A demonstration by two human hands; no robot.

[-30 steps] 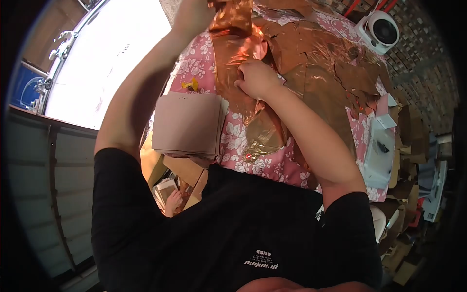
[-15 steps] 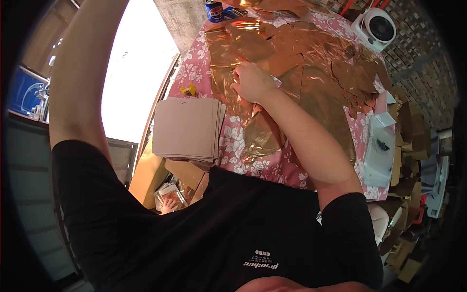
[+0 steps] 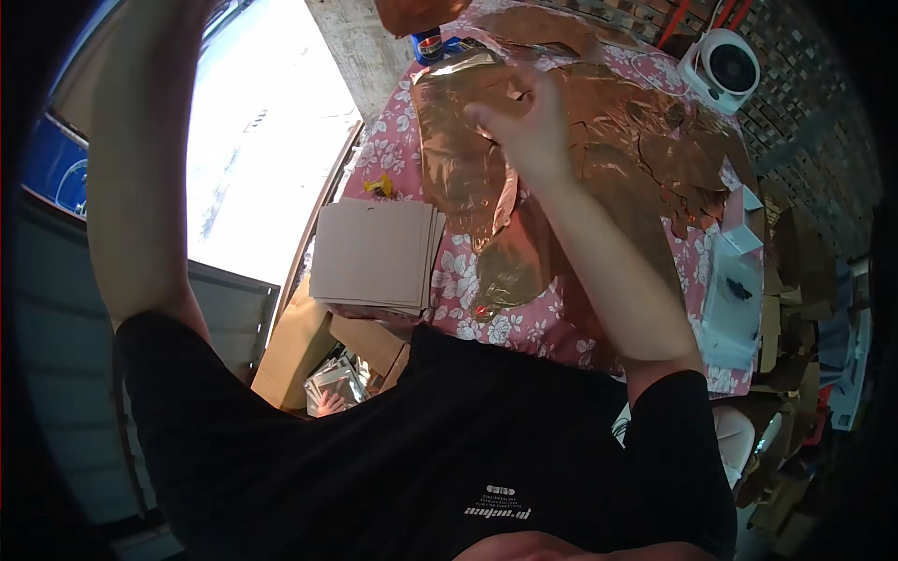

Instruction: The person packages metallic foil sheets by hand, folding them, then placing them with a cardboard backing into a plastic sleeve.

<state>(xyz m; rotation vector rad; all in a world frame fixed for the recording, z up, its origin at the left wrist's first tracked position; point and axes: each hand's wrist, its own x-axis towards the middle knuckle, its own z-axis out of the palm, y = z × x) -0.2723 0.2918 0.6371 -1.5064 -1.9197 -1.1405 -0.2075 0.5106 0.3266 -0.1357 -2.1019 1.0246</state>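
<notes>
My right hand [image 3: 531, 136] is raised over a crinkled gold-copper foil sheet [image 3: 458, 168], its thumb and fingers apart and slightly blurred. I see nothing in it. The shiny foil spreads over the table, with torn edges and overlapping pieces [image 3: 673, 159] on the right. My left forearm [image 3: 145, 168] reaches up past the top edge, so my left hand is hidden. At the top edge hangs a copper-coloured piece [image 3: 421, 14], partly covering a blue can [image 3: 427, 45]; what holds it cannot be seen. Nearer my body, a stack of square beige cards [image 3: 369, 252] lies left of the foil.
A pink floral cloth [image 3: 454, 271] covers the table. A small yellow item [image 3: 380, 185] lies behind the cards. A white fan [image 3: 720, 70] stands far right, near a white box [image 3: 742, 220] and clear plastic [image 3: 730, 318]. Below left, an open carton [image 3: 290, 360] holds packets and a hand-like shape [image 3: 329, 404].
My right hand has lifted off the foil and its fingers have spread. A copper-coloured piece has come into view in front of the can. The whole view has shifted slightly.
</notes>
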